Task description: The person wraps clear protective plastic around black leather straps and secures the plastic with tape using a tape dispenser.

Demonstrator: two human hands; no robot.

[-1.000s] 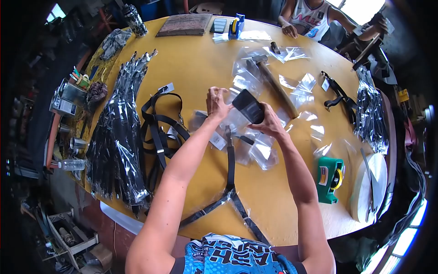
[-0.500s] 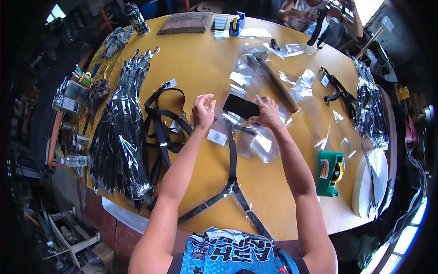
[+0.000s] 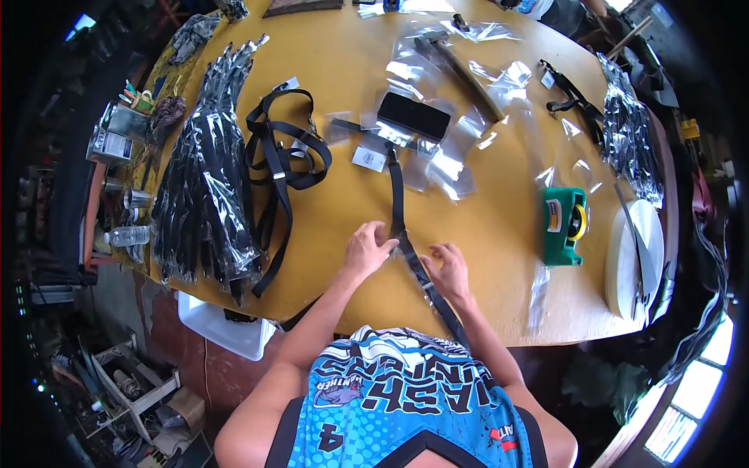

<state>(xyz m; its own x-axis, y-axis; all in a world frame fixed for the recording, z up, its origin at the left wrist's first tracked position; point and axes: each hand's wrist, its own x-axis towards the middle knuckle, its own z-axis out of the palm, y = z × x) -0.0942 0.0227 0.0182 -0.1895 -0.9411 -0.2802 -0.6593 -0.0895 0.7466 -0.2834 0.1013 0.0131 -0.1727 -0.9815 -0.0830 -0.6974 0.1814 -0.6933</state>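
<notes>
A black suspender strap (image 3: pixel 398 195) runs down the table toward me and forks at a junction near its front edge. My left hand (image 3: pixel 368 251) is just left of that junction, its fingers loosely bent and thumb apart, the thumb tip by the strap. On the other side, my right hand (image 3: pixel 448 274) hovers beside the right branch, fingers spread and holding nothing. A white tag (image 3: pixel 370 158) lies by the strap's upper end. Above it a black smartphone (image 3: pixel 413 115) rests on clear plastic sleeves (image 3: pixel 450 173).
Left are a looped black strap (image 3: pixel 278 148) and a pile of plastic-wrapped straps (image 3: pixel 207 179). A hammer (image 3: pixel 468 78) lies beyond the phone. To the right stand a green tape dispenser (image 3: pixel 563 226) and a white roll (image 3: pixel 630 265). A white bin (image 3: pixel 226 324) sits below the table edge.
My right hand has left the smartphone, and both hands have come back toward me to the strap's fork. The view has tilted down.
</notes>
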